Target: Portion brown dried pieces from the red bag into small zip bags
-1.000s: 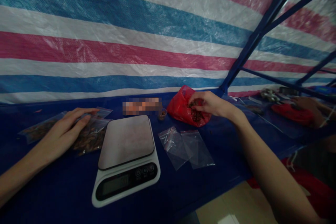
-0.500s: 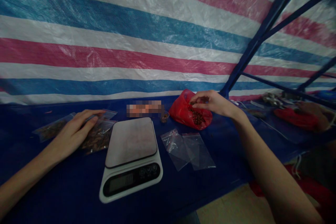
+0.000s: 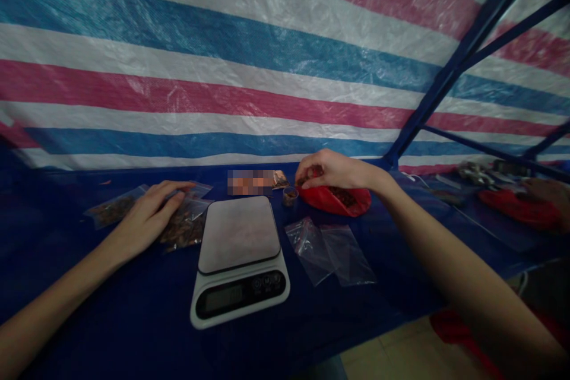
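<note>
My left hand (image 3: 155, 211) lies with fingers stretched out over a clear zip bag (image 3: 184, 227) of brown dried pieces. Beside it, partly under the wrist, is another filled zip bag (image 3: 113, 211). My right hand (image 3: 323, 169) is curled over the left side of a red plastic bag (image 3: 351, 205), which holds small reddish-brown pieces. Its thumb and fingers come together, but I cannot make out what is in them. Close to those fingertips stands a small clear cup (image 3: 290, 197) with some brown contents. Between my hands sits a white digital scale (image 3: 240, 237), its plate bare.
Two flat, unfilled zip bags (image 3: 332, 254) lie right of the scale. A packet with a blurred-out print (image 3: 250, 182) is behind it. Striped sheeting (image 3: 200, 95) and a blue metal frame (image 3: 439, 86) rise behind the table. At far right, another person's hand (image 3: 545, 193) is near red plastic.
My right hand has moved left across the red bag, from its opening to its left edge. The view has shifted slightly left; my left hand stays on the zip bag.
</note>
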The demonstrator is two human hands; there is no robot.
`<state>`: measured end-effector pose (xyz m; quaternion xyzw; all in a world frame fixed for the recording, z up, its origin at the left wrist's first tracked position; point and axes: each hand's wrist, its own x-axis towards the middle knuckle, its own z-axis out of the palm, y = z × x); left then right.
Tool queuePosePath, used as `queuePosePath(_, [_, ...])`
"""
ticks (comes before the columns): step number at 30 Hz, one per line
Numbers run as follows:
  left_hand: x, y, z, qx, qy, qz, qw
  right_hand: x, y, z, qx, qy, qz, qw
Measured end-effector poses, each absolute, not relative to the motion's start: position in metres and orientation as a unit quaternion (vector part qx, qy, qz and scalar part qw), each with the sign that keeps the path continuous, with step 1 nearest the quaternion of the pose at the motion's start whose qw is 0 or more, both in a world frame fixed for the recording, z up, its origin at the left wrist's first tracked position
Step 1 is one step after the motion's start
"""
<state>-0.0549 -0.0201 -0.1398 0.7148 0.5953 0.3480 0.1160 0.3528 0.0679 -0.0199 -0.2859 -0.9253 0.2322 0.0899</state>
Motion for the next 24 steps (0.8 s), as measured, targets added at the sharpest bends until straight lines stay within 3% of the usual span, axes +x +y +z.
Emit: queuePosePath(24, [-0.047, -0.026, -0.129, 0.712, 0.604, 0.340, 0.115, 0.325, 0.077, -0.028, -0.293, -0.924, 0.247, 0.012])
